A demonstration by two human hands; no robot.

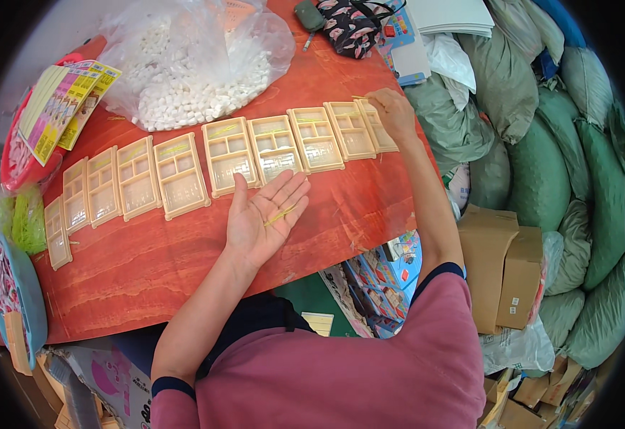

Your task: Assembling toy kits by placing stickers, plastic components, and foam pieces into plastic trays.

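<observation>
My left hand (259, 218) is held palm up over the table, its fingers stretched out, with a few thin yellow sticks (281, 215) lying across the palm and fingers. At the far right end of the tray row, my right hand (392, 113) has its fingertips pinched together; a thin yellow piece (360, 97) shows at them. Beneath that hand lies the last beige compartment tray (380, 134), partly covered. Several more such trays, like the one in the middle (230, 166), curve leftward in a row. Thin yellow pieces show in the upper compartments of many of them.
On the red table (148, 279), a clear bag of small white pieces (205, 86) stands behind the trays. Printed cards (62, 100) rest on a red basket (37, 161) at left, above a blue basin (30, 300). Green sacks (548, 164) and cardboard boxes (488, 250) crowd the right.
</observation>
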